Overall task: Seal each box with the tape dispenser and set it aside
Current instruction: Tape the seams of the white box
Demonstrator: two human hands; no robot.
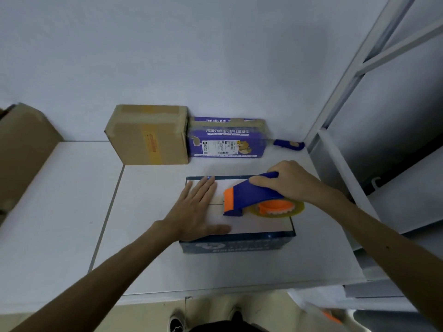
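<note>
Nearest me on the table point(72, 236), my left hand point(196, 212) lies flat, holding nothing, on the light, stiff box point(239, 243). Beyond, my right hand point(290, 180) wraps the tape dispenser point(251, 195) handle, the hold I judge firmest.

A white, smooth tabletop point(60, 212) fills the lower view, split by a thin grey seam running from near to far on its left part. It meets a plain pale wall point(167, 44) at the back. On the far right, against the wall, lies a small blue-handled tool point(288, 144), too blurred to tell what kind. A white metal shelving frame point(354, 75) with slanted bars rises along the right edge. Below the tabletop's near edge, a beige tiled floor point(206, 307) shows, with a dark shoe point(176, 322) on it.
</note>
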